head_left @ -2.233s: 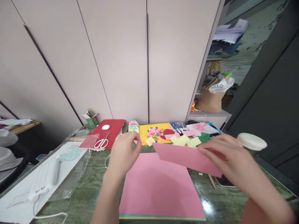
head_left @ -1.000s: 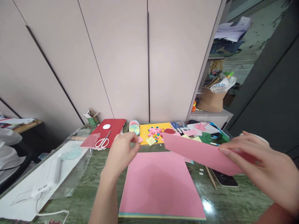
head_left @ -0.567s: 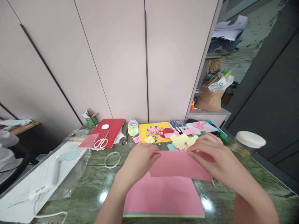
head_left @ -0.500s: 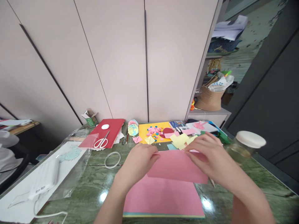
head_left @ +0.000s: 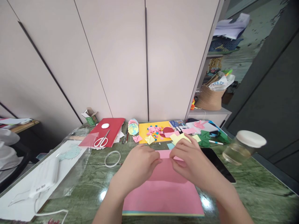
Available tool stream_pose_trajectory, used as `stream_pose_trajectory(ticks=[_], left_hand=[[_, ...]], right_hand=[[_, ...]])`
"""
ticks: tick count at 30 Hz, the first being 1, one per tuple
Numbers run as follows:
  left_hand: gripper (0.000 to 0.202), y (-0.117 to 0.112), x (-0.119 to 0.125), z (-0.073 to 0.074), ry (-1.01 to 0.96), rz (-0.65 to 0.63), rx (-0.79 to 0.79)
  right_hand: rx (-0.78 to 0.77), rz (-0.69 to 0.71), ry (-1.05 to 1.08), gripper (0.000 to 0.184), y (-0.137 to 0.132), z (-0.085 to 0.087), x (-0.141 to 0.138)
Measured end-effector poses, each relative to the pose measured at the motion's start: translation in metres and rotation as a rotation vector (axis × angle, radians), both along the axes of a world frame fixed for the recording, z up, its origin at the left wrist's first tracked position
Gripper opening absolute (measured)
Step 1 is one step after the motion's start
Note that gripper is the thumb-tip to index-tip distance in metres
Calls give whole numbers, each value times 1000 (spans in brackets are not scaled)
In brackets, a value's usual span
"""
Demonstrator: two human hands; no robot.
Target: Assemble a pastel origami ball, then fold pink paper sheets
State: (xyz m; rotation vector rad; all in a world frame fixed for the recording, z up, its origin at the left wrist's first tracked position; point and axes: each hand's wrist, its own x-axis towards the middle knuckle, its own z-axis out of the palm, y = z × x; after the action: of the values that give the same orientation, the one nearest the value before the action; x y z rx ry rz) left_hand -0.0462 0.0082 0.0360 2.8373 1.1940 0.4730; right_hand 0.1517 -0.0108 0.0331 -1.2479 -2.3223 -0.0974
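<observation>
A pink sheet of paper [head_left: 166, 170] stretches between my two hands above a stack of coloured paper [head_left: 162, 199] on the green table. My left hand [head_left: 143, 163] pinches its upper edge at the left, thumb against the fingers. Farther right, my right hand [head_left: 188, 158] is closed on the same edge, its fingers bent and raised. The top of the stack is pink too, with blue and yellow layers showing along its front edge. My hands hide part of the held sheet's sides, and its lower edge hangs close over the stack; I cannot tell if they touch.
White-handled scissors [head_left: 101, 142] lie by a red folder [head_left: 112, 132]. A yellow sheet [head_left: 143, 128] bears small paper pieces. At the right stand a lidded jar [head_left: 244, 147] and a black tablet [head_left: 218, 165]. A white cable ring [head_left: 112, 159] and a power bank [head_left: 45, 177] lie left.
My right hand has moved left, closer to my left hand, along with the pink sheet's right part. The tablet and green folded paper behind it have come into view.
</observation>
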Motion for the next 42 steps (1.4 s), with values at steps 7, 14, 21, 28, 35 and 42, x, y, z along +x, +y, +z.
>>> stream_pose_trajectory(ticks=[7, 14, 21, 28, 35, 42], left_hand=[[26, -4, -29, 13, -147, 49, -36], [26, -4, -39, 19, -194, 100, -100], [25, -2, -28, 14, -152, 90, -112], [23, 3, -12, 7, -155, 10, -84], [23, 11, -10, 1, -144, -4, -101], [15, 1, 19, -6, -131, 30, 109]], right_hand=[[-23, 27, 17, 13, 5, 7, 38], [-39, -240, -76, 11, 18, -4, 75], [130, -284, 75, 10, 4, 3, 64], [-77, 36, 34, 17, -14, 10, 8], [-103, -91, 26, 17, -3, 1, 18], [-16, -105, -89, 18, 2, -10, 15]])
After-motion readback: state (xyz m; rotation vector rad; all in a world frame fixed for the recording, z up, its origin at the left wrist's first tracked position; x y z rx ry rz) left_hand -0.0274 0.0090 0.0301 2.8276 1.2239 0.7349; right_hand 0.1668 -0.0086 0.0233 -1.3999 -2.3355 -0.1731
